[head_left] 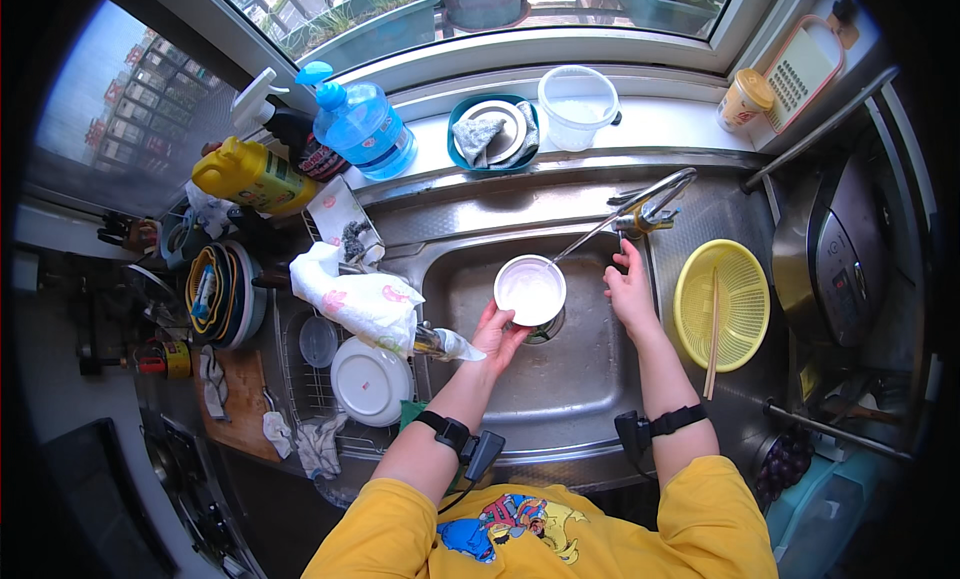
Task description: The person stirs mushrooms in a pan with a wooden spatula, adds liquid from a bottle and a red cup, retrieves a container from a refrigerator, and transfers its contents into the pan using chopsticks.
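My left hand [501, 340] grips a small white bowl [529, 290] by its near rim, above the stainless-steel sink [570, 406]. The curved metal faucet [634, 204] reaches from the back right, and the end of its spout or stream meets the bowl's far edge. Whether water stands in the bowl is hard to tell. Just below the faucet's lever, my right hand [628, 286] is raised with its fingers apart and nothing in it. Its index fingertip is at or very near the lever; contact is unclear. Part of the drain [546, 330] shows under the bowl.
Right of the sink stands a yellow colander [686, 316] with chopsticks [713, 331] across it. A wire rack [292, 369] on the left bears a white plate [371, 382]. A blue pump bottle [379, 133] and a clear tub [574, 118] line the windowsill.
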A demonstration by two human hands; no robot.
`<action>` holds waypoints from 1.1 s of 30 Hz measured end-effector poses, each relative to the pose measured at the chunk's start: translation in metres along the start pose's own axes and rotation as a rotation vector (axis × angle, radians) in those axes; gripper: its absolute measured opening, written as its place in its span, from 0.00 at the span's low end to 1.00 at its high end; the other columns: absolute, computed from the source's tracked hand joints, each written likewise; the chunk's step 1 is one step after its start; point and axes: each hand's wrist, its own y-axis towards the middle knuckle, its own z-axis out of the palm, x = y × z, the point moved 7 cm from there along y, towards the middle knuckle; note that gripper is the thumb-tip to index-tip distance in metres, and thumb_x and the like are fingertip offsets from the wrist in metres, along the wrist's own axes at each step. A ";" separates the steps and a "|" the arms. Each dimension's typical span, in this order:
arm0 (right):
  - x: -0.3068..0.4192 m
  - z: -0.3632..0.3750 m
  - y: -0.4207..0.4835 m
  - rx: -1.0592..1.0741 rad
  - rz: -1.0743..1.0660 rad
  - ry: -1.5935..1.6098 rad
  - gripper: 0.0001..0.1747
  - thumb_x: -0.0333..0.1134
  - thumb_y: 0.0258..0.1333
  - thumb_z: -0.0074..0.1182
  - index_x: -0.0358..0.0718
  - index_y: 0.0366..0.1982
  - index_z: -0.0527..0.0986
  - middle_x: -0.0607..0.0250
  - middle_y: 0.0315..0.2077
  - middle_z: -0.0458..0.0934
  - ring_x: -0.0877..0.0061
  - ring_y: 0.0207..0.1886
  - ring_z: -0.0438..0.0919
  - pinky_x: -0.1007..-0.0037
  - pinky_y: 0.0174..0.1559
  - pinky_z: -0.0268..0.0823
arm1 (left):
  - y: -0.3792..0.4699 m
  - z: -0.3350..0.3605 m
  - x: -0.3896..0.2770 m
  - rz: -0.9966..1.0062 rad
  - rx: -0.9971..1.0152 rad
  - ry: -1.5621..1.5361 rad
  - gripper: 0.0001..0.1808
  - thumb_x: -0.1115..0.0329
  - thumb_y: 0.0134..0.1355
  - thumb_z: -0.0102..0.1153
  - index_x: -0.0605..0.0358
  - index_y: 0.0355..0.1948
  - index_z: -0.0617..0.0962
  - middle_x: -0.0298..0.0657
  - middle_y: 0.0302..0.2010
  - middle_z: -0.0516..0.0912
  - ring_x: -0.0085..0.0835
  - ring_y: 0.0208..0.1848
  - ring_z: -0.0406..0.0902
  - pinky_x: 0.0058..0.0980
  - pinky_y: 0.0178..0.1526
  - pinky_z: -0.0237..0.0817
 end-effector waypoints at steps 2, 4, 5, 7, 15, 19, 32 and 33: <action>0.006 0.001 -0.004 0.003 0.048 0.055 0.34 0.30 0.59 0.46 0.43 0.66 0.52 0.57 0.54 0.65 0.78 0.40 0.74 0.76 0.38 0.70 | -0.003 0.001 -0.001 -0.014 0.000 0.006 0.34 0.79 0.58 0.49 0.47 0.65 0.59 0.42 0.62 0.63 0.50 0.62 0.63 0.49 0.64 0.60; 0.009 0.002 -0.006 0.001 0.094 0.108 0.34 0.30 0.59 0.46 0.43 0.66 0.51 0.57 0.54 0.65 0.78 0.40 0.74 0.76 0.37 0.70 | -0.001 0.000 0.000 -0.010 -0.003 0.004 0.34 0.79 0.57 0.50 0.46 0.65 0.60 0.42 0.61 0.63 0.50 0.61 0.64 0.51 0.62 0.61; 0.007 0.001 -0.005 -0.019 0.110 0.166 0.34 0.30 0.59 0.46 0.41 0.66 0.51 0.57 0.54 0.65 0.78 0.40 0.75 0.76 0.37 0.70 | -0.001 -0.001 0.000 -0.005 -0.005 0.002 0.35 0.79 0.57 0.50 0.46 0.65 0.60 0.43 0.60 0.64 0.49 0.60 0.65 0.52 0.61 0.62; 0.008 0.001 -0.006 -0.041 0.127 0.225 0.34 0.30 0.59 0.45 0.40 0.66 0.50 0.56 0.55 0.65 0.77 0.40 0.75 0.76 0.37 0.70 | 0.000 -0.002 0.000 -0.004 -0.005 0.003 0.35 0.79 0.57 0.50 0.46 0.65 0.60 0.43 0.60 0.64 0.49 0.61 0.65 0.52 0.61 0.62; 0.004 0.003 -0.008 0.003 0.215 0.390 0.34 0.32 0.60 0.44 0.36 0.66 0.49 0.57 0.53 0.68 0.77 0.39 0.77 0.76 0.37 0.70 | 0.002 -0.006 0.001 -0.008 -0.012 -0.005 0.34 0.79 0.57 0.51 0.46 0.65 0.61 0.42 0.60 0.65 0.47 0.61 0.65 0.52 0.60 0.63; 0.006 0.004 -0.009 0.005 0.223 0.403 0.33 0.32 0.61 0.43 0.37 0.65 0.51 0.58 0.53 0.69 0.77 0.39 0.77 0.76 0.37 0.70 | 0.003 -0.007 0.001 -0.011 -0.003 0.000 0.34 0.79 0.57 0.52 0.46 0.65 0.60 0.42 0.61 0.64 0.48 0.61 0.65 0.51 0.60 0.63; 0.001 0.005 -0.007 -0.002 0.245 0.435 0.29 0.34 0.63 0.42 0.39 0.64 0.54 0.59 0.52 0.70 0.77 0.38 0.77 0.75 0.37 0.70 | 0.002 -0.001 0.000 -0.017 0.026 0.004 0.34 0.79 0.58 0.50 0.47 0.65 0.59 0.42 0.62 0.62 0.48 0.62 0.63 0.48 0.64 0.60; 0.001 0.005 -0.007 -0.006 0.248 0.438 0.29 0.34 0.63 0.42 0.39 0.64 0.54 0.59 0.52 0.71 0.77 0.38 0.77 0.75 0.37 0.70 | 0.003 -0.002 0.001 -0.017 0.025 0.004 0.34 0.79 0.58 0.50 0.47 0.65 0.59 0.42 0.62 0.62 0.48 0.62 0.63 0.48 0.64 0.60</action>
